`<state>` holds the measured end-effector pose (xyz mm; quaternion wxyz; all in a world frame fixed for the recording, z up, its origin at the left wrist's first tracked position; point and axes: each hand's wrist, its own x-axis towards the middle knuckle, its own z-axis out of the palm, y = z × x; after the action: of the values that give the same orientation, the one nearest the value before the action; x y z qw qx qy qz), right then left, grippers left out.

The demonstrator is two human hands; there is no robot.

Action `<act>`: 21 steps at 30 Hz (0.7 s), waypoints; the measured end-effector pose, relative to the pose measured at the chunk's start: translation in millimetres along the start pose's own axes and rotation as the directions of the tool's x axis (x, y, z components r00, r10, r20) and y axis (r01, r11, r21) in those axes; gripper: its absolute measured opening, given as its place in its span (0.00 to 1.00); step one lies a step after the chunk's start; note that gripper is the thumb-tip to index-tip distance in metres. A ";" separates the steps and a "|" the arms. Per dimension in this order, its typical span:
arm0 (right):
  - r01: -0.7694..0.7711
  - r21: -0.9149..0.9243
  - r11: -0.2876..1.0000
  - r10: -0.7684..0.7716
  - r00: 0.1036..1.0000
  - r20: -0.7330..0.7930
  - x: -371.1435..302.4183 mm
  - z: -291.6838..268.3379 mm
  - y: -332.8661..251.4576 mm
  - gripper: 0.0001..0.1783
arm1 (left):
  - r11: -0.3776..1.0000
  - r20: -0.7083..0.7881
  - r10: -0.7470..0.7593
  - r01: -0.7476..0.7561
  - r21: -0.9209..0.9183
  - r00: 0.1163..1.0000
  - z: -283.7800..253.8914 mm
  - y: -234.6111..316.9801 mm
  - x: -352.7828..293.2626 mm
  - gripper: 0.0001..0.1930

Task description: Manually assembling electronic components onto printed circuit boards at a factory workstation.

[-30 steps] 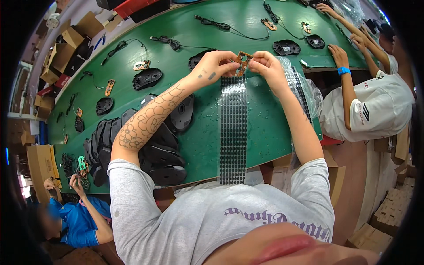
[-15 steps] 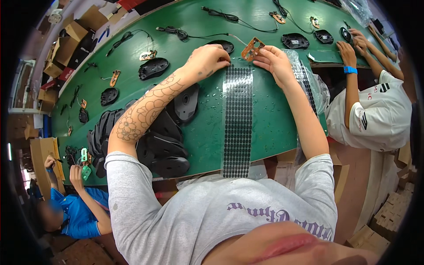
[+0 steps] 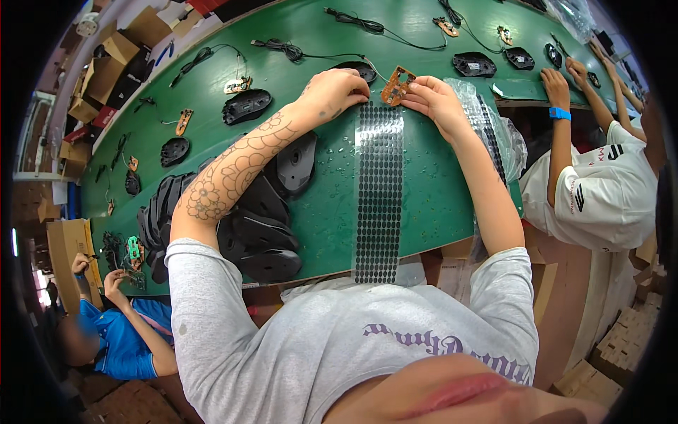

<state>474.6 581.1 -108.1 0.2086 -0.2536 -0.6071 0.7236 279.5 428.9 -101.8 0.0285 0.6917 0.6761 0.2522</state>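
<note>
My right hand (image 3: 436, 101) pinches an orange-brown circuit board (image 3: 397, 85) by its right edge and holds it tilted above the green table. A thin cable runs from the board to the left. Just left of the board, my left hand (image 3: 342, 90) is closed, its fingertips together at the top end of a clear sheet of small black oval pads (image 3: 378, 198). Whatever those fingertips hold is too small or hidden to make out. Behind my left hand lies a black mouse shell (image 3: 359, 68), partly covered by the hand.
Black mouse shells (image 3: 258, 233) are piled beside my left forearm. More open shells (image 3: 247, 106), boards and coiled cables (image 3: 282, 48) lie along the far side. Plastic-wrapped sheets (image 3: 487, 127) sit right of my right arm. Co-workers' hands (image 3: 556, 88) are at the right and left.
The circuit board has shifted slightly left and its angle has turned a little. My left hand stays nearly in place. The left co-worker's hand has moved, and a right co-worker's hand has shifted.
</note>
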 end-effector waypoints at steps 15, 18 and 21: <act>0.028 -0.053 0.998 -0.027 1.000 0.008 -2.0 4.9 -2.6 0.15 | 0.998 0.090 -0.035 0.039 -0.043 0.995 -10.8 2.4 2.9 0.04; 0.037 -0.056 0.998 -0.036 0.999 0.010 -2.0 6.1 -3.1 0.15 | 0.999 0.069 -0.010 0.013 -0.039 0.998 -10.7 1.2 0.4 0.04; 0.033 -0.056 0.998 -0.032 0.999 0.015 -1.7 5.5 -3.1 0.15 | 0.997 0.007 0.069 -0.069 0.025 0.998 -9.6 3.7 -2.9 0.04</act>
<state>472.5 576.3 -104.1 0.2089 -0.2447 -0.6326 0.7045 279.3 422.9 -93.0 0.0132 0.7158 0.6547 0.2424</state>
